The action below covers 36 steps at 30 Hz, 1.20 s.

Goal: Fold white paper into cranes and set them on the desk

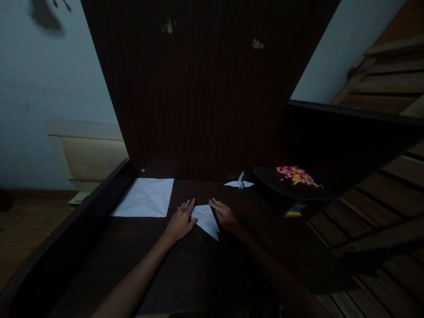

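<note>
On the dark desk lies a folded piece of white paper, its pointed end toward me. My left hand rests on its left side, palm down with the fingers stretched out. Over the right edge of the paper lies my right hand, fingers extended and flat. Both hands touch the paper without gripping it. A white paper crane with spread wings stands beyond my right hand. To the left, a flat sheet of white paper shows crossing creases.
A dark corner shelf at the right bears a heap of small pink, red and yellow pieces. A tall dark panel closes the back of the desk. A low side board bounds the left; wooden slats stand at the right.
</note>
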Each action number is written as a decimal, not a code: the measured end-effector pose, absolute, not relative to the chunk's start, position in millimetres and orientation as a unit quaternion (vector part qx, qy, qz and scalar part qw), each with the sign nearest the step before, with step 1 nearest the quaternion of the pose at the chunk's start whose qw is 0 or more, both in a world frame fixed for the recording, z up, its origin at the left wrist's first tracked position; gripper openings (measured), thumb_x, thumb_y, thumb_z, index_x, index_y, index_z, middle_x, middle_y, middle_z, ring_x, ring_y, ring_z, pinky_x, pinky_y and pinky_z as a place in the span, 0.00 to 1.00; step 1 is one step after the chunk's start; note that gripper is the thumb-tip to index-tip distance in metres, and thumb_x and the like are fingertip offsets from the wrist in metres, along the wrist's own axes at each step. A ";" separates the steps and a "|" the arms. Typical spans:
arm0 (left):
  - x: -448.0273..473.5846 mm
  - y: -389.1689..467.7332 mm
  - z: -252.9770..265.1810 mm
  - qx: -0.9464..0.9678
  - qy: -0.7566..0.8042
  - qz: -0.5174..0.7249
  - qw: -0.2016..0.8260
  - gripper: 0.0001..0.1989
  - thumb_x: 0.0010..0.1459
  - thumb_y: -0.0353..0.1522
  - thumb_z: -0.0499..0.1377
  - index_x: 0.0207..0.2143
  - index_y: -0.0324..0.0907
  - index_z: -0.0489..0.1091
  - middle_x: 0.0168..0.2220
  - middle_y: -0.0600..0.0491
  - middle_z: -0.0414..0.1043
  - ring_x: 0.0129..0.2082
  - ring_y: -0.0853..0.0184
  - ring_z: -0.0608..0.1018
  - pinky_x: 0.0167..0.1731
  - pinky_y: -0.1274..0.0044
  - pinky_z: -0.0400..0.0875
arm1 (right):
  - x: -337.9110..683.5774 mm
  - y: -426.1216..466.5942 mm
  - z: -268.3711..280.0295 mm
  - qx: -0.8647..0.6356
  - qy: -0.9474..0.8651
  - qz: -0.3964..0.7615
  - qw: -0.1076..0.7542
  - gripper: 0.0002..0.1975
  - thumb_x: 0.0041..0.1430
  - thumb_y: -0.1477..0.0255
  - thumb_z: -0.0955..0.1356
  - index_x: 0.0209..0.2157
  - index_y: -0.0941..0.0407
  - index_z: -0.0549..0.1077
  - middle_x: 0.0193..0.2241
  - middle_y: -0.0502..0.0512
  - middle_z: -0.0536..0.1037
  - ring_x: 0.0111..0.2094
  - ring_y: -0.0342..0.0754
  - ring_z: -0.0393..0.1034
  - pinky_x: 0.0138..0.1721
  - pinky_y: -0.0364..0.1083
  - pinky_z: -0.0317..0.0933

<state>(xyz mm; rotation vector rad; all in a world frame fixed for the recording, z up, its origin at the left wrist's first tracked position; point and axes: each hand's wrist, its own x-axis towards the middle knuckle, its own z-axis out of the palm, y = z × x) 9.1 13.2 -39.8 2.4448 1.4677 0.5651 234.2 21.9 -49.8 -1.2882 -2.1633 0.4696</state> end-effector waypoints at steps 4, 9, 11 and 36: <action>9.5 16.5 -39.9 0.843 0.484 0.223 0.068 0.28 0.53 0.31 0.55 0.58 0.41 0.58 0.56 0.45 0.65 0.55 0.58 0.67 0.53 0.66 0.62 | 236.4 19.7 -49.5 -0.509 -0.763 0.199 0.344 0.23 0.57 0.75 0.57 0.53 0.58 0.67 0.54 0.57 0.68 0.57 0.51 0.60 0.59 0.55 0.53; 11.9 17.2 -36.5 0.848 0.483 0.218 0.033 0.20 0.51 0.31 0.59 0.48 0.38 0.70 0.52 0.41 0.68 0.51 0.52 0.69 0.52 0.62 0.63 | 244.0 14.9 -49.3 -0.513 -0.741 0.225 0.371 0.21 0.59 0.65 0.59 0.52 0.52 0.69 0.52 0.55 0.71 0.54 0.53 0.63 0.56 0.58 0.55; 13.4 16.5 -36.3 0.842 0.494 0.217 0.028 0.20 0.50 0.33 0.59 0.47 0.36 0.71 0.53 0.40 0.67 0.52 0.49 0.68 0.52 0.61 0.63 | 247.5 11.4 -46.5 -0.514 -0.739 0.218 0.377 0.22 0.60 0.60 0.59 0.52 0.51 0.68 0.52 0.54 0.71 0.53 0.55 0.64 0.55 0.59 0.54; -4.7 27.1 -20.4 0.597 0.526 0.515 0.317 0.21 0.52 0.35 0.54 0.48 0.37 0.67 0.44 0.44 0.74 0.36 0.62 0.78 0.42 0.69 0.72 | 227.4 3.7 -31.0 -0.414 -0.897 0.083 0.132 0.25 0.60 0.65 0.60 0.60 0.48 0.57 0.60 0.52 0.59 0.57 0.59 0.52 0.52 0.61 0.51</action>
